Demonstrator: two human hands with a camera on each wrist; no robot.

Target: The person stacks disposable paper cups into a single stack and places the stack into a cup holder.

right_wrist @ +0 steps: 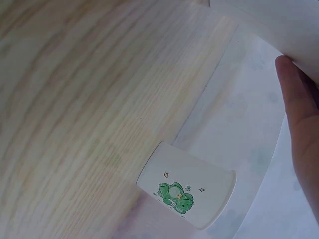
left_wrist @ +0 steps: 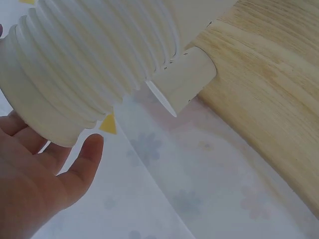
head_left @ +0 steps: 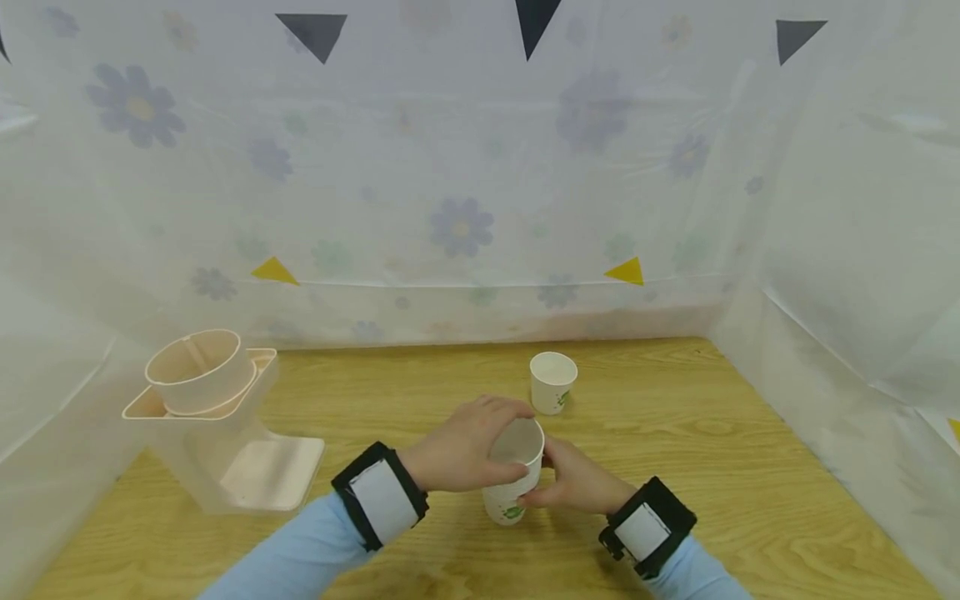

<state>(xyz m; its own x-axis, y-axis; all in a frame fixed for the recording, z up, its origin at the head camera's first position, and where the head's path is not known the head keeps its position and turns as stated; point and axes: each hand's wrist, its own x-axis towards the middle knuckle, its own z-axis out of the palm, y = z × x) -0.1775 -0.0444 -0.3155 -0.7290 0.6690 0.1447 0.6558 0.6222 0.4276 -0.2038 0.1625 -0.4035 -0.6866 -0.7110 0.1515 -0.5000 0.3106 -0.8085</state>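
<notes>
A stack of nested white paper cups (head_left: 513, 503) stands upright on the table in front of me, its many rims forming ridges (left_wrist: 94, 55) in the left wrist view. My left hand (head_left: 472, 446) curves round the top of the stack, thumb on the near side and fingers at the far side. Lower down, my right hand (head_left: 581, 477) grips the stack from the right; part of it shows beside the white cup wall in the right wrist view. A single paper cup (head_left: 552, 385) stands upright behind the stack, with a green bear print (right_wrist: 175, 197) on its side.
At the left of the wooden table (head_left: 405, 383) stands a cream plastic stand (head_left: 273, 475) with a round cup-like container (head_left: 201, 387) in its top. White flowered sheeting (head_left: 420, 167) encloses the back and sides.
</notes>
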